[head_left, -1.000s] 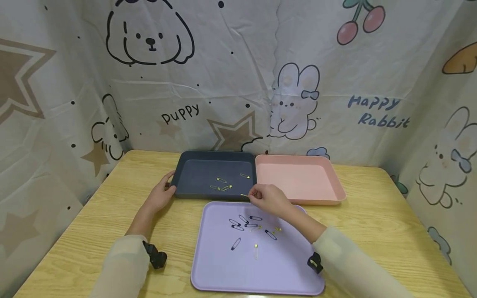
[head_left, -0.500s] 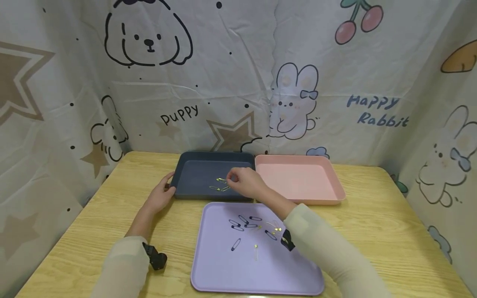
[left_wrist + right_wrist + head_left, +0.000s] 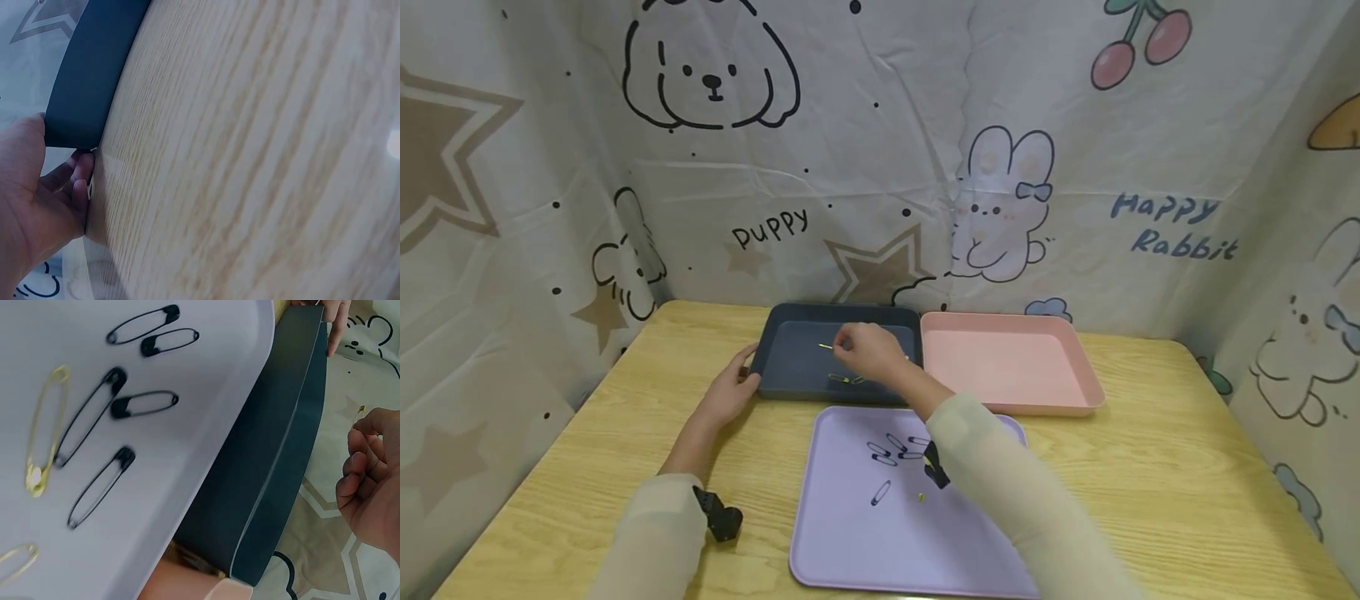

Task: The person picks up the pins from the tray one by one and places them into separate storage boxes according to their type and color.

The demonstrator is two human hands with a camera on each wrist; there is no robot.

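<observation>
Moved: since the earlier frames the right hand [image 3: 867, 350] has travelled from the near edge of the dark tray [image 3: 790, 367] to above its middle, carrying a gold pin [image 3: 825, 346]; the left hand has stayed at the tray's left corner.
Right hand: at frame centre in the head view, fingers curled, thumb and fingertips pinching the gold pin, whose free end pokes out to the left. In the right wrist view the hand [image 3: 370, 481] is at the right edge, the pin [image 3: 360, 413] just above its fingertips.
Left hand: [image 3: 730, 392] left of centre, thumb and fingers curled round the dark tray's near-left corner. The left wrist view shows the palm [image 3: 31, 206] at lower left against the tray's wall [image 3: 87, 81].
Dark tray: centre, touching the pink tray [image 3: 1007, 367] on its right; more gold pins [image 3: 846, 379] lie on its floor just below the right hand.
Lilac tray: [image 3: 850, 550] lower centre, in front of the other two; black pins [image 3: 891, 450] lie in a cluster in its upper half, one more [image 3: 881, 492] apart below them, and a small gold pin [image 3: 921, 497] beside the right sleeve. The right wrist view shows black pins [image 3: 144, 403] and a gold pin [image 3: 44, 428] at upper left.
Table: [image 3: 1150, 467] light wood, bearing all three trays.
Backdrop: cartoon-print cloth [image 3: 880, 150] fills the upper half.
</observation>
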